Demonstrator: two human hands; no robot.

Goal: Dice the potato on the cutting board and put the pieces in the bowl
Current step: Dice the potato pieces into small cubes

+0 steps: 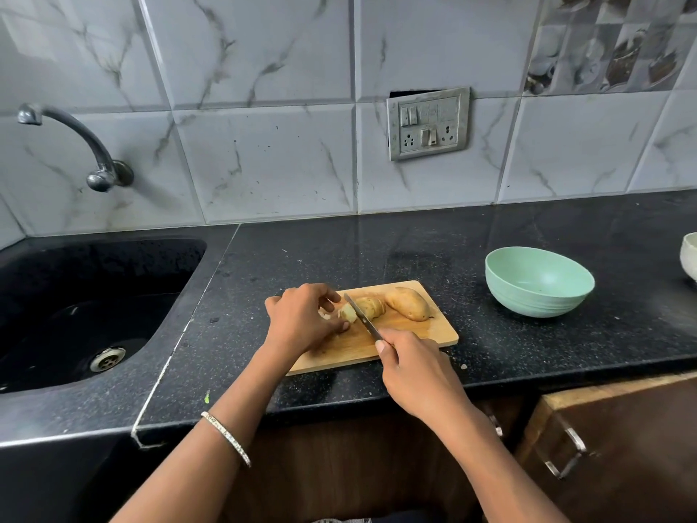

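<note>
A wooden cutting board (418, 335) lies on the black counter. On it sit a whole-skinned potato half (409, 303) at the right and a sliced potato half (367, 306) at the middle. My left hand (301, 318) holds the cut pieces at the left end of the sliced half with curled fingers. My right hand (415, 368) grips the handle of a knife (362, 317), whose blade lies across the sliced potato beside my left fingers. A mint-green bowl (539, 283) stands on the counter to the right of the board, with nothing visible inside.
A black sink (94, 307) with a drain fills the left; a tap (75, 145) juts from the tiled wall above it. A white vessel (690, 254) shows at the right edge. A switch panel (428, 124) is on the wall. Cabinet drawers sit below the counter.
</note>
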